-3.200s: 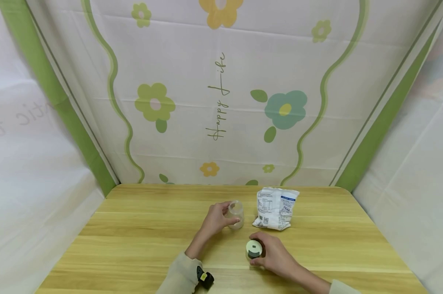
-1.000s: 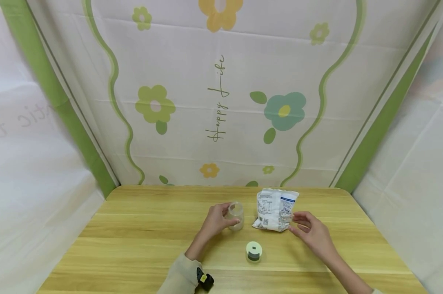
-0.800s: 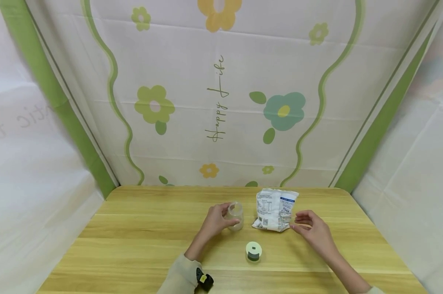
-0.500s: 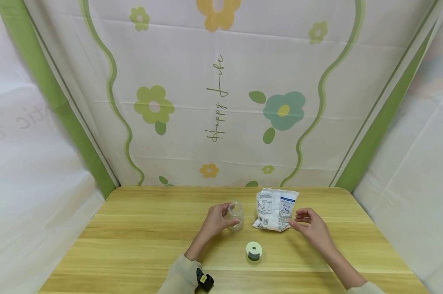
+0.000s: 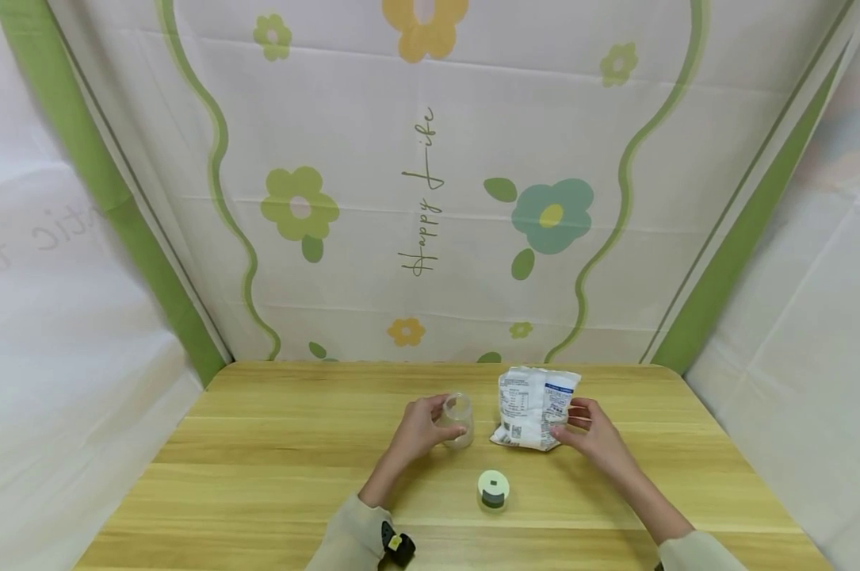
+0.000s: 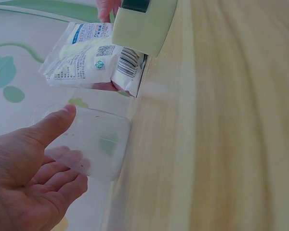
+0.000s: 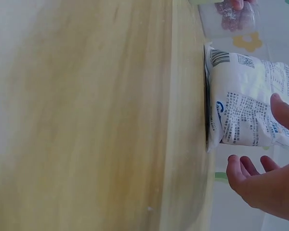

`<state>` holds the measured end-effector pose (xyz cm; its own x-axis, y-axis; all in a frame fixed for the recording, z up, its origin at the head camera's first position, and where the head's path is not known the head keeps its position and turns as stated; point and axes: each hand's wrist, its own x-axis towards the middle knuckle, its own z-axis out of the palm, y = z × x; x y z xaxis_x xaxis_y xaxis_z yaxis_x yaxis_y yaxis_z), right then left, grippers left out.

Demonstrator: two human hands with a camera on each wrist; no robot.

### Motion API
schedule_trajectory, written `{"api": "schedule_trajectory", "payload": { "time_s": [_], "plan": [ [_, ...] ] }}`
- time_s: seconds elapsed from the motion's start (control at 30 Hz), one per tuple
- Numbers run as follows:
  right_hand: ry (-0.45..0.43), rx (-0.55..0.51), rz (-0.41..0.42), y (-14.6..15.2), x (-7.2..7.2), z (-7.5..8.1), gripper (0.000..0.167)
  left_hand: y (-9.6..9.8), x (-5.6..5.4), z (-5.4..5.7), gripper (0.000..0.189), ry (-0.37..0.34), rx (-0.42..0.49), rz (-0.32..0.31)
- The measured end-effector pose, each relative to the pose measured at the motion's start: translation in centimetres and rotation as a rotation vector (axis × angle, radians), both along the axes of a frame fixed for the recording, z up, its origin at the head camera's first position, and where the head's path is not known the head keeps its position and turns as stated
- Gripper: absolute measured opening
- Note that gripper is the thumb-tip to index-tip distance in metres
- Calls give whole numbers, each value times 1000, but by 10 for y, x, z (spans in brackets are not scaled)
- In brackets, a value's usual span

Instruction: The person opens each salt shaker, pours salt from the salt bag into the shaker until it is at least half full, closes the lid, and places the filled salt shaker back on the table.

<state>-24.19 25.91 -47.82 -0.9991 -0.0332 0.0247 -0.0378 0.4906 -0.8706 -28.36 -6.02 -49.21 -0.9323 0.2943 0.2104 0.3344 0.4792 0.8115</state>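
A clear, open-topped jar (image 5: 460, 434) stands upright on the table, and my left hand (image 5: 417, 428) holds it from the left. In the left wrist view the thumb lies along one side of the jar (image 6: 106, 144), the fingers on the other. My right hand (image 5: 601, 442) is at the right edge of a white printed bag (image 5: 529, 404), which stands upright. The right wrist view has the thumb over the bag's front (image 7: 245, 106) and the fingers spread beyond its edge, with a gap. A pale green lid with a dark tab (image 5: 493, 484) sits nearer me.
The wooden table (image 5: 273, 476) reaches back to a white curtain (image 5: 365, 262) with flowers and lettering. More white cloth (image 5: 66, 357) hangs at the left side, and likewise at the right. A black strap device (image 5: 399, 544) is on the left sleeve.
My right hand has let go of the lid, leaving it on the table, and moved right and away from me to the bag, lately closing in on its edge. The left hand stays at the jar.
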Motion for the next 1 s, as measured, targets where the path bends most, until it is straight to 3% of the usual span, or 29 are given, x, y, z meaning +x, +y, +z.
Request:
{"api": "schedule_trajectory", "payload": {
  "time_s": [0.37, 0.8, 1.0],
  "plan": [
    [-16, -49, 147, 2, -21, -6, 86, 1, 1, 0, 60, 7, -11, 3],
    [-74, -91, 292, 8, -50, -19, 70, 0, -1, -1, 61, -4, -28, 2],
    [-57, -84, 344, 10, -55, -21, 78, -1, -1, 0, 61, -9, -15, -6]
  ]
}}
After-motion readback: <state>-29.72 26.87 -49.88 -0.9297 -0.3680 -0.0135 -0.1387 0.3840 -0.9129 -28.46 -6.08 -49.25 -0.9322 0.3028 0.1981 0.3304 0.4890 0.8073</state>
